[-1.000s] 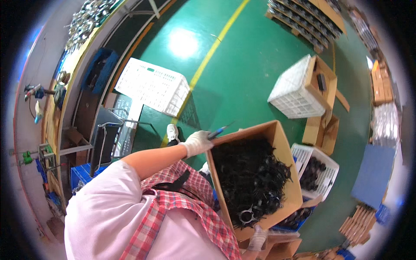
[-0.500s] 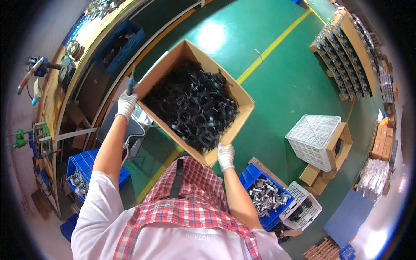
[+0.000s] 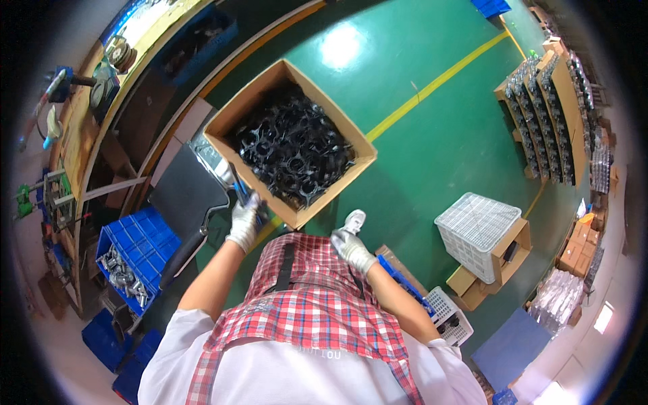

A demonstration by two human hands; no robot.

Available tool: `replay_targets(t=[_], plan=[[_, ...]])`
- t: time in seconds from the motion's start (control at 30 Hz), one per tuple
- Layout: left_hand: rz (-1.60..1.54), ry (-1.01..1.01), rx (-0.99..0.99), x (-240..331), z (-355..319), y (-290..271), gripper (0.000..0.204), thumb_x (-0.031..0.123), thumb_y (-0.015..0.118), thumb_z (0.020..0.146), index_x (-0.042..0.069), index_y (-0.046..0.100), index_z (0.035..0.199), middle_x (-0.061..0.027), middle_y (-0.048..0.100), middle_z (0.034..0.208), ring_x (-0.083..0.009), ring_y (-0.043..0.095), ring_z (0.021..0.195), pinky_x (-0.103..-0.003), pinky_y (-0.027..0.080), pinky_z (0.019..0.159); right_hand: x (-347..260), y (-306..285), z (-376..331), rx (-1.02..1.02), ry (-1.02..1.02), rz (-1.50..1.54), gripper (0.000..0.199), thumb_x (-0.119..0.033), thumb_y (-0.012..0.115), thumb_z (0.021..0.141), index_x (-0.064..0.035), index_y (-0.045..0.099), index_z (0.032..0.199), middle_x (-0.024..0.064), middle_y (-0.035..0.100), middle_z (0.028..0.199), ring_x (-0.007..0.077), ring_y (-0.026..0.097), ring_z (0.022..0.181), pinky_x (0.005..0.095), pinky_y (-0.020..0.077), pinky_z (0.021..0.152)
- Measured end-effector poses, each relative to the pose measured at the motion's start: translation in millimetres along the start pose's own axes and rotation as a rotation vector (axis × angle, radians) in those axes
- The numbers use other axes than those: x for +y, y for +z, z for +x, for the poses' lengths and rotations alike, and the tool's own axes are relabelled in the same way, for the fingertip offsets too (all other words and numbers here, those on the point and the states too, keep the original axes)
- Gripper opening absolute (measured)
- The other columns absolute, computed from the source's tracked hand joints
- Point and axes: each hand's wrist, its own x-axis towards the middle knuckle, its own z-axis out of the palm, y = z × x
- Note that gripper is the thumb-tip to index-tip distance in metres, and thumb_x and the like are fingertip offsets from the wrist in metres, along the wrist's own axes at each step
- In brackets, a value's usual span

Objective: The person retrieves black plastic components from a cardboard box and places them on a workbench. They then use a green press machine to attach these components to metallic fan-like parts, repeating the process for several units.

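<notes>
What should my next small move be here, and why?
I'd probably bring your right hand over to the cardboard box and lift out one black part. The box is open with the parts exposed, your left hand is holding a blue-handled tool, and your right hand, near the apron, appears free.
</notes>
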Motion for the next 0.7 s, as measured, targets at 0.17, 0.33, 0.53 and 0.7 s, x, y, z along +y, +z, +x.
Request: replay_targets(t=[0.17,0.33,0.53,0.7], plan=[[-0.215,-0.217,-0.152,9.0,-75.7,87.8,0.044,0.054,0.054,0.091,0.014,0.050,0.110,-0.0099,0.063,0.085,-0.0191,0.056,0.054,-0.036,0.052,0.051,-14.5,-84.8,-61.3,0.111,-0.061,-0.196,0.046,-0.036,0.046,0.096,-0.0047,0.052,0.128,0.0221,0.062,0.117,0.0379,0.059,0.109,0.0410,0.0460,0.095],[-0.408,-0.174,-0.550,47.5,-120.5,215.8,0.050,0.053,0.055,0.090,0.007,0.056,0.110,-0.0104,0.064,0.092,-0.0214,0.062,0.077,-0.036,0.054,0.071,-40.4,-202.4,-91.1,0.158,-0.261,-0.122,0.047,-0.039,0.045,0.097,-0.0070,0.050,0.131,0.0252,0.063,0.113,0.0386,0.061,0.103,0.0416,0.0474,0.090],[-0.242,0.047,-0.910,71.6,-173.4,373.2,0.062,0.056,0.057,0.088,0.007,0.051,0.126,-0.0017,0.058,0.105,-0.0150,0.055,0.095,-0.032,0.045,0.088,-59.1,-316.5,-100.2,0.158,-0.497,0.254,0.056,-0.046,0.047,0.097,0.0004,0.051,0.128,0.0237,0.061,0.115,0.0358,0.060,0.107,0.0385,0.0453,0.092],[0.113,0.247,-0.982,96.4,-195.4,450.7,0.064,0.053,0.053,0.093,0.006,0.043,0.135,-0.0030,0.056,0.108,-0.0104,0.051,0.101,-0.029,0.043,0.091,-54.6,-380.8,-118.7,0.221,-0.445,0.661,0.038,-0.031,0.058,0.096,0.0025,0.059,0.114,0.0062,0.066,0.096,0.0104,0.057,0.085,0.0280,0.0498,0.074]])
